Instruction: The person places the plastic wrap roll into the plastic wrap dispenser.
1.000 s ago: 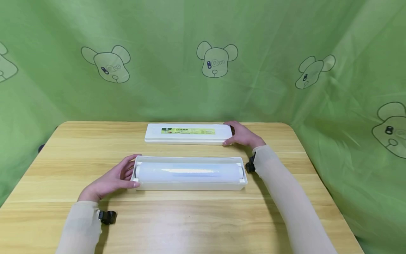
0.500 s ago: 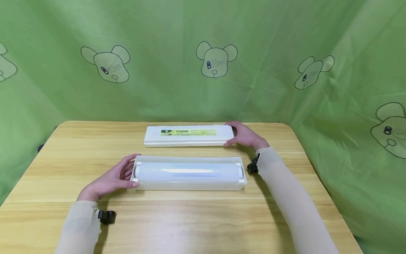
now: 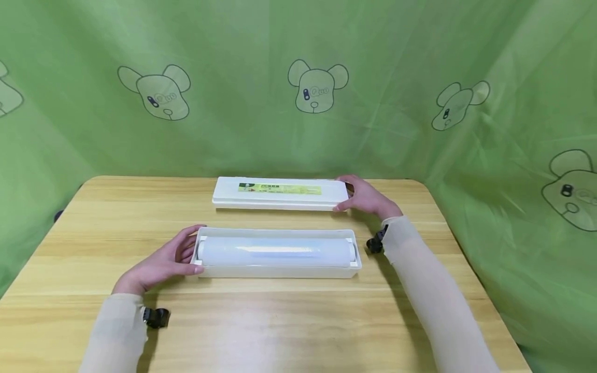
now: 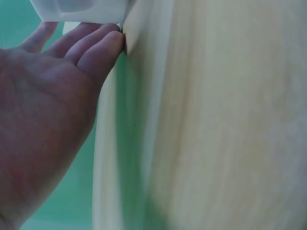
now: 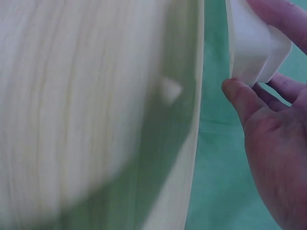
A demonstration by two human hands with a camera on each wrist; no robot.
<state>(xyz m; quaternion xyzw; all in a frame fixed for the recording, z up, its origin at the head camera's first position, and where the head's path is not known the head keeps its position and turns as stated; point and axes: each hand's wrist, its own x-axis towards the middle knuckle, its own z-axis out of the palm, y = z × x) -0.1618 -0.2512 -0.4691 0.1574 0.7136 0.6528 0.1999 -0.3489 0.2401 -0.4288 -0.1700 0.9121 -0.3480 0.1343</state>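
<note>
A long white box [image 3: 280, 272] lies on the table with a shiny roll of cling film [image 3: 277, 252] inside it, its top uncovered. At its left end my left hand [image 3: 160, 264] grips the box, thumb on the front corner and fingers round the far side. In the left wrist view, that hand's fingertips meet the white end of the box [image 4: 86, 10]. Behind the box is the white lid [image 3: 280, 202] with a yellow-green label. My right hand [image 3: 368, 198] holds its right end between thumb and fingers. The right wrist view shows the lid's end [image 5: 249, 48] raised off the table.
The wooden table [image 3: 280, 321] ends at a far edge just behind the lid. A green curtain [image 3: 233, 134] with printed bear heads hangs behind and at both sides. Small black cameras [image 3: 156, 317] are worn at the wrists.
The lid dipped slightly toward me, then rose and shifted a little right with my right hand. My left hand and the box with the roll stay in place.
</note>
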